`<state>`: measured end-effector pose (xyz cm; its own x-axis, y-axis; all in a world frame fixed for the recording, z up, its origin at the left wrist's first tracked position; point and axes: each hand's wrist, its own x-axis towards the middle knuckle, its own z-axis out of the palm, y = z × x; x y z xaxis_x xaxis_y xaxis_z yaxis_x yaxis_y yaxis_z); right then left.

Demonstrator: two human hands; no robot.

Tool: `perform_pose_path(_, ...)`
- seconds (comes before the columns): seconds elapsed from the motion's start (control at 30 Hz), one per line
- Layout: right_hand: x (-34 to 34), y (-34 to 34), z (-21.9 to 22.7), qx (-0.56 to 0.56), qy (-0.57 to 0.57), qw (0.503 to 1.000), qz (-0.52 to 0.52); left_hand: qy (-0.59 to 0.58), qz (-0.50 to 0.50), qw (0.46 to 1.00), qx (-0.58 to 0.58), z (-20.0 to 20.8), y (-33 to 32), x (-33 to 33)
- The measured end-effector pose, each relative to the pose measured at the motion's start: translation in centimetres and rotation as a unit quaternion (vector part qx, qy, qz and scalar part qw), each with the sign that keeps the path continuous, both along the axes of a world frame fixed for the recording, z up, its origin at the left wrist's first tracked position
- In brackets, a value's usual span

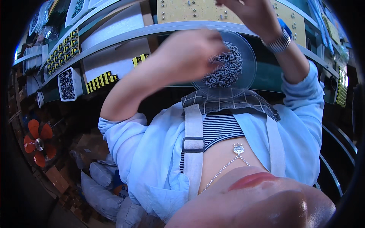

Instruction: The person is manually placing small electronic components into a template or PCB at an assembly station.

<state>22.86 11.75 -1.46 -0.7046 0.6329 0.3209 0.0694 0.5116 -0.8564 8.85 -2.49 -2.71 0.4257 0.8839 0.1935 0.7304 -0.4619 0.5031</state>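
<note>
My left hand, blurred by motion, is over a clear round bowl. Its fingers are curled in toward a heap of small grey cylindrical parts in the bowl; whatever they grip is hidden. Farther back, my right hand hovers over a yellow circuit board dotted with small metal parts in rows. The upper edge of the picture cuts off its fingertips, so its hold does not show. A striped band and something blue circle the right wrist.
A metal rail crosses between the bowl and the board. To the left stand a white bin of small dark parts, yellow-and-black components and a filled yellow panel. An orange fan and grey sacks sit low at left.
</note>
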Motion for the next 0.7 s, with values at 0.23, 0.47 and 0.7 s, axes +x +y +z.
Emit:
perform_pose_path(0.23,-4.5,5.5,-3.2,0.230,-0.108,0.966,-0.040,0.127,-0.101,0.985,-0.065,-0.5,-0.2,3.7)
perform_pose_path(0.47,-4.7,5.7,-2.8,0.288,-0.173,0.940,-0.055,0.106,-0.092,0.990,0.006,-1.0,-0.6,4.2)
perform_pose_path(0.7,-4.6,5.2,-2.1,0.306,-0.170,0.934,-0.064,0.030,-0.083,0.996,0.007,-1.3,-0.7,4.2)
